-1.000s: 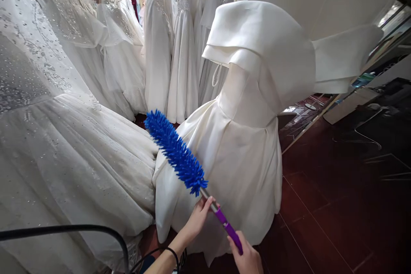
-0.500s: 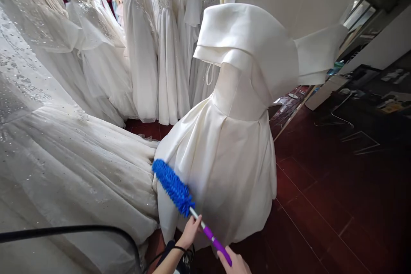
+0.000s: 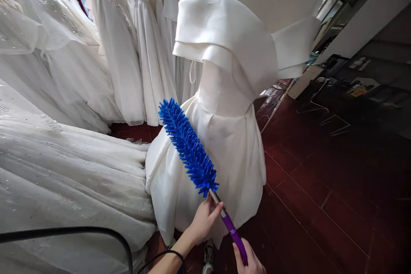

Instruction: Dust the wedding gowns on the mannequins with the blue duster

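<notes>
A duster with a fluffy blue head (image 3: pixel 189 147) and a purple handle (image 3: pixel 236 238) is held in both hands. My left hand (image 3: pixel 205 219) is closed round its metal shaft, just below the blue head. Lower down, my right hand (image 3: pixel 248 257) grips the purple handle near its end. Behind the duster stands a plain white off-shoulder dress (image 3: pixel 224 154) on a form, with a wide folded collar and a full pleated skirt. The blue head is in front of the skirt's left side; whether it touches the cloth I cannot tell.
Several white gowns (image 3: pixel 115 51) hang in a row at the back left. A wide sparkly skirt (image 3: pixel 80 180) spreads at the left. A black curved bar (image 3: pixel 80 232) crosses the lower left. Dark red floor tiles (image 3: pixel 308 205) lie at right, with cluttered shelves (image 3: pixel 359 77) beyond.
The duster's blue head has risen away from the lower skirt and come closer to me. Both hands have moved right with it. The view has shifted slightly right.
</notes>
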Available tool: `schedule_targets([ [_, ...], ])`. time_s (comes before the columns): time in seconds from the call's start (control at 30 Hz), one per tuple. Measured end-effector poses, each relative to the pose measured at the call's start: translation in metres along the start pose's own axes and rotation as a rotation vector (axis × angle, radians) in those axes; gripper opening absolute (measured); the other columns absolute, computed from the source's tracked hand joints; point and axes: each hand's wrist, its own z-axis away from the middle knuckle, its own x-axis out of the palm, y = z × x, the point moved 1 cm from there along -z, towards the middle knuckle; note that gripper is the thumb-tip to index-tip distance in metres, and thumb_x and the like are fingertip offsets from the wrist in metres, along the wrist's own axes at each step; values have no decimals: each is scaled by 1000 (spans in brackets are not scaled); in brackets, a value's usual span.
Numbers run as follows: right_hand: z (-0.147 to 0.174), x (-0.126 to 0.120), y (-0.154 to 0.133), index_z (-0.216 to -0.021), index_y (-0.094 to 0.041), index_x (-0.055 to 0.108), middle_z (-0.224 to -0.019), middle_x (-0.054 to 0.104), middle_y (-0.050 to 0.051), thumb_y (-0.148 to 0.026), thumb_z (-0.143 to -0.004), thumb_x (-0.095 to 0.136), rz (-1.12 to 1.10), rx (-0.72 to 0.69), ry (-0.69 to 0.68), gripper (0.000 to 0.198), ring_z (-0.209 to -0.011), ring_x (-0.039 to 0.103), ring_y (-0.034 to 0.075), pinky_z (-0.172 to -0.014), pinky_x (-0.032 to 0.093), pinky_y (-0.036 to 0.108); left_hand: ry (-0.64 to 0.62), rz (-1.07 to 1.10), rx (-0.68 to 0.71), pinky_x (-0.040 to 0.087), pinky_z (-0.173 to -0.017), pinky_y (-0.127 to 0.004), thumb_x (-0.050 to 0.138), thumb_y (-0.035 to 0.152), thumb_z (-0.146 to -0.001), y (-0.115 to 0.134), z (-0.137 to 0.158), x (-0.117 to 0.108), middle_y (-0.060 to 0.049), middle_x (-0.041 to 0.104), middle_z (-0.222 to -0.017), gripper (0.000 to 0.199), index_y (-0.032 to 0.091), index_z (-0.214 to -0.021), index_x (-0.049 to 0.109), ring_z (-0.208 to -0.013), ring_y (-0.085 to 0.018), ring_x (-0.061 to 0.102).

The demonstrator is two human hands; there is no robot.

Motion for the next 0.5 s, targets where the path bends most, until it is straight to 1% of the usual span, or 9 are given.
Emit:
schedule_targets([
  [0.03, -8, -8, 0, -101, -22, 64, -98, 71, 9, -65, -80, 33, -1, -10, -17, 57, -84, 68, 26, -59, 52, 28, -15, 30, 9, 43, -80, -31, 49, 52, -79, 6, -9, 7, -7, 66, -86, 36, 18, -92, 53, -83, -22, 60],
  [0.1, -24, -24, 3, -102, -22, 63, -90, 72, 9, -65, -82, 29, 19, -8, -61, 58, -78, 68, 25, -55, 50, 27, -25, 100, -7, 44, -79, -31, 50, 53, -78, 6, -25, 22, -6, 66, -83, 37, 18, -90, 51, -81, -21, 60],
  [0.13, -31, -31, 7, -101, -22, 62, -86, 72, 9, -64, -82, 27, 35, -9, -102, 58, -75, 68, 25, -54, 48, 27, -15, 131, -23, 45, -79, -32, 50, 53, -78, 0, -30, 31, -6, 66, -82, 38, 18, -89, 50, -80, -21, 61],
  [0.2, -41, -40, 20, -102, -23, 61, -80, 72, 7, -64, -84, 24, 76, -22, -192, 57, -74, 68, 25, -53, 46, 26, 30, 183, -58, 45, -78, -32, 50, 54, -77, -20, -35, 47, -6, 65, -81, 39, 18, -90, 48, -80, -21, 62],
  [0.27, -48, -42, 41, -105, -25, 60, -79, 72, 6, -61, -85, 24, 119, -48, -277, 54, -75, 68, 25, -55, 45, 26, 109, 210, -93, 45, -78, -32, 50, 56, -77, -49, -32, 63, -6, 65, -82, 42, 18, -92, 48, -81, -21, 62],
  [0.33, -54, -39, 67, -107, -26, 59, -81, 73, 6, -60, -85, 27, 163, -87, -350, 52, -77, 68, 25, -58, 45, 26, 218, 199, -143, 45, -78, -32, 52, 59, -73, -85, -25, 79, -5, 65, -82, 45, 17, -91, 51, -80, -21, 62],
  [0.43, -65, -28, 108, -107, -27, 60, -79, 73, 6, -58, -85, 30, 234, -167, -468, 48, -76, 68, 25, -57, 43, 25, 376, 197, -274, 45, -69, -31, 56, 68, -63, -147, -13, 105, -2, 62, -70, 54, 17, -82, 52, -67, -18, 60],
  [0.5, -73, -24, 131, -101, -27, 62, -75, 72, 5, -56, -86, 31, 289, -243, -543, 45, -72, 68, 24, -55, 41, 24, 455, 239, -395, 44, -61, -30, 56, 74, -54, -186, -5, 124, 2, 57, -59, 60, 18, -75, 50, -56, -17, 57],
])
